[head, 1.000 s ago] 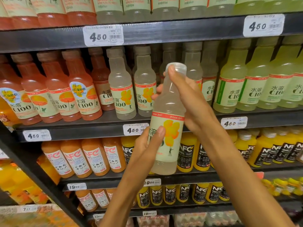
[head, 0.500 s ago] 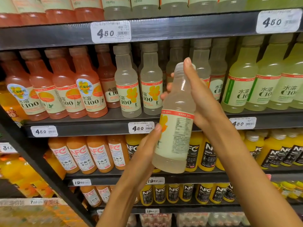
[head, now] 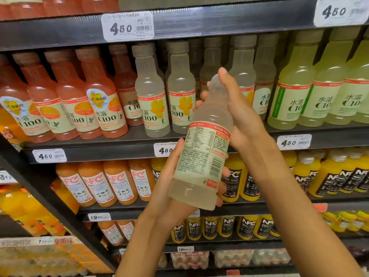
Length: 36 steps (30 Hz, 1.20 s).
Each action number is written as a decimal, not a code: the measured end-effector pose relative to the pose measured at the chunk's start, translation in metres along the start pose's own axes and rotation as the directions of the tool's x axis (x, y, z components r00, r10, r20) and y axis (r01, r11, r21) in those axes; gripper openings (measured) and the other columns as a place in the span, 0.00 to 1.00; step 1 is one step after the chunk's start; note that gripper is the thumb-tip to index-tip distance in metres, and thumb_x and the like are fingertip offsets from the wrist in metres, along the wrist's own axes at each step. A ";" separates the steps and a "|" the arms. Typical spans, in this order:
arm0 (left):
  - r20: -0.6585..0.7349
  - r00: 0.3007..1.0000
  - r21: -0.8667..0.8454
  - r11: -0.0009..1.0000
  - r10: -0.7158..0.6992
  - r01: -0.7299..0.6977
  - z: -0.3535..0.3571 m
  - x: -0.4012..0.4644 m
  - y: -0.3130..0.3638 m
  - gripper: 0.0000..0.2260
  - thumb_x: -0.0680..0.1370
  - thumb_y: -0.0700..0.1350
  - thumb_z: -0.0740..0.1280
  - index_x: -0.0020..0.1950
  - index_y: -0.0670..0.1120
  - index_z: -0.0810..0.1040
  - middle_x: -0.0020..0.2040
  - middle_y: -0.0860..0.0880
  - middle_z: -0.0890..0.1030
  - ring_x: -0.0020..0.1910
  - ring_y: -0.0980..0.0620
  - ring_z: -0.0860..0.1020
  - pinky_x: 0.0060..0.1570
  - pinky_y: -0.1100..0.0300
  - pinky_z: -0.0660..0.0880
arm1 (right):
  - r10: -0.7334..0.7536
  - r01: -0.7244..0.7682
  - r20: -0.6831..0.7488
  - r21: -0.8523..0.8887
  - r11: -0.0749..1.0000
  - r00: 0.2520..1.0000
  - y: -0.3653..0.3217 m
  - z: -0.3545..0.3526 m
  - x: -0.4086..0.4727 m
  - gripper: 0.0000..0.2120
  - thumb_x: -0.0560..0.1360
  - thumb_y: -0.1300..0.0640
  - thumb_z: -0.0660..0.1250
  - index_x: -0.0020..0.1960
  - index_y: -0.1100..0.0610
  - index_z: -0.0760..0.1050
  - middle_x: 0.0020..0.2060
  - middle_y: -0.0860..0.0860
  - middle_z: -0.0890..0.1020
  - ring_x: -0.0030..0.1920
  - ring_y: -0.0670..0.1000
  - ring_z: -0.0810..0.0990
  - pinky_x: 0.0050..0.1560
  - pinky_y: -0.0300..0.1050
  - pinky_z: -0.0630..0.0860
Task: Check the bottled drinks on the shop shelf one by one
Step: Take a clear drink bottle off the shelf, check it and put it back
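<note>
Single head cam, wide-angle, worn on the person's head, facing fwd and slightly down at a shop shelf (head: 199, 21) seen close up, so the racks bow at the edges. Shelving fills the frame: upper shelf edge at 12 o'clock, lower rows toward 6, rack running off at 9 and 3. Both forearms enter from 6 o'clock; left hand (head: 169, 188) and right hand (head: 241, 116) sit near centre, v. close to the lens, holding a pale bottle (head: 205, 148) tilted, label side to cam. No 2nd view, so no shared area.
</note>
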<state>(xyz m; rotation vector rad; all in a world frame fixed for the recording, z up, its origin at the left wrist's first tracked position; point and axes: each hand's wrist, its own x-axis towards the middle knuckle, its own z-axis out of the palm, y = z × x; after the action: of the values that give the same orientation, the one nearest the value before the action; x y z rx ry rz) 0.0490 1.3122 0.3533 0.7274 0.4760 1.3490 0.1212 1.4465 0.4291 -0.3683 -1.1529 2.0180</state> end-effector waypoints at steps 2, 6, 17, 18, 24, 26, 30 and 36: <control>-0.001 1.000 0.015 1.000 -0.016 0.016 -0.004 -0.001 0.001 0.33 0.76 0.62 0.58 0.69 0.37 0.70 0.49 0.38 0.81 0.40 0.44 0.81 0.39 0.54 0.78 | 0.000 0.000 -0.016 0.040 0.999 1.000 -0.001 -0.003 0.001 0.16 0.76 0.45 0.66 0.57 0.55 0.73 0.36 0.52 0.83 0.35 0.50 0.85 0.37 0.45 0.81; -0.065 0.998 0.172 0.985 -0.010 0.021 -0.012 -0.001 -0.002 0.27 0.77 0.63 0.58 0.66 0.46 0.75 0.54 0.39 0.82 0.44 0.44 0.82 0.41 0.53 0.79 | 0.003 -0.014 0.076 0.139 0.990 0.997 0.000 -0.020 -0.007 0.13 0.77 0.47 0.65 0.52 0.56 0.72 0.35 0.51 0.80 0.35 0.49 0.82 0.45 0.46 0.80; -0.355 0.855 0.229 0.852 -0.378 0.472 -0.069 0.032 -0.085 0.25 0.71 0.62 0.59 0.46 0.45 0.87 0.45 0.40 0.85 0.40 0.42 0.85 0.34 0.53 0.81 | -0.074 0.228 -0.493 0.261 0.938 0.867 0.058 -0.118 -0.108 0.11 0.78 0.59 0.60 0.37 0.55 0.69 0.29 0.49 0.72 0.30 0.47 0.73 0.39 0.41 0.73; -0.339 0.831 0.223 0.821 -0.440 0.526 -0.071 0.036 -0.097 0.26 0.70 0.63 0.59 0.46 0.44 0.87 0.45 0.40 0.85 0.40 0.43 0.85 0.34 0.54 0.81 | -0.078 0.260 -0.540 0.270 0.927 0.838 0.061 -0.128 -0.121 0.11 0.78 0.59 0.59 0.37 0.55 0.69 0.29 0.49 0.72 0.30 0.47 0.73 0.39 0.41 0.72; -0.153 0.688 0.217 0.655 -0.710 0.724 -0.070 0.056 -0.158 0.21 0.77 0.55 0.56 0.44 0.47 0.86 0.41 0.48 0.86 0.39 0.51 0.84 0.37 0.58 0.77 | -0.115 0.544 -0.796 0.293 0.787 0.595 0.091 -0.158 -0.234 0.06 0.71 0.60 0.63 0.36 0.57 0.71 0.31 0.50 0.75 0.35 0.48 0.76 0.45 0.40 0.75; -0.105 0.621 0.265 0.580 -0.776 0.770 -0.061 0.056 -0.179 0.19 0.78 0.51 0.56 0.47 0.47 0.86 0.46 0.46 0.85 0.42 0.48 0.83 0.40 0.56 0.77 | -0.108 0.655 -0.883 0.252 0.713 0.457 0.108 -0.157 -0.273 0.07 0.71 0.61 0.62 0.35 0.58 0.72 0.31 0.51 0.75 0.36 0.49 0.77 0.47 0.41 0.75; -0.013 0.564 0.491 0.487 -0.825 0.722 -0.024 0.045 -0.235 0.16 0.82 0.39 0.55 0.45 0.48 0.80 0.35 0.56 0.84 0.32 0.59 0.82 0.28 0.66 0.77 | -0.192 0.809 -0.961 0.052 0.585 0.201 0.134 -0.146 -0.351 0.09 0.71 0.62 0.63 0.33 0.58 0.75 0.32 0.51 0.76 0.37 0.50 0.77 0.49 0.42 0.75; 0.119 0.291 0.666 0.293 -0.949 0.686 0.082 0.025 -0.333 0.11 0.69 0.49 0.65 0.47 0.45 0.81 0.45 0.46 0.84 0.38 0.48 0.82 0.28 0.58 0.77 | -0.255 0.623 -0.923 -0.382 0.683 -0.287 0.153 -0.127 -0.494 0.08 0.67 0.57 0.71 0.45 0.56 0.78 0.41 0.50 0.80 0.45 0.50 0.79 0.52 0.44 0.77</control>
<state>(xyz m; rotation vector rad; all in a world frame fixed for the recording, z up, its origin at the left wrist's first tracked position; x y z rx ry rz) 0.3432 1.3016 0.1764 0.9924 0.6638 -0.1089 0.4486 1.1132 0.1747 -0.8910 0.1194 0.5734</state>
